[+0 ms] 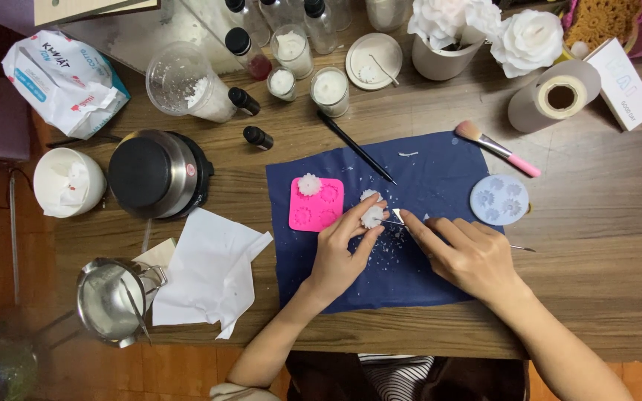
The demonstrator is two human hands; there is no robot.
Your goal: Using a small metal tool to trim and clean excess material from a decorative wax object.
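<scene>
My left hand pinches a small white wax flower over a dark blue cloth. My right hand grips a thin metal tool whose tip touches the flower. White wax crumbs lie on the cloth under both hands. Just left of my left hand sits a pink square silicone mould with one white flower in its top-left cavity. A second white wax flower lies just above the held one.
A round pale blue mould, a pink brush and a black stick lie around the cloth. A small electric hotplate, metal pitcher, white paper, jars, bottles and a tape roll crowd the wooden table.
</scene>
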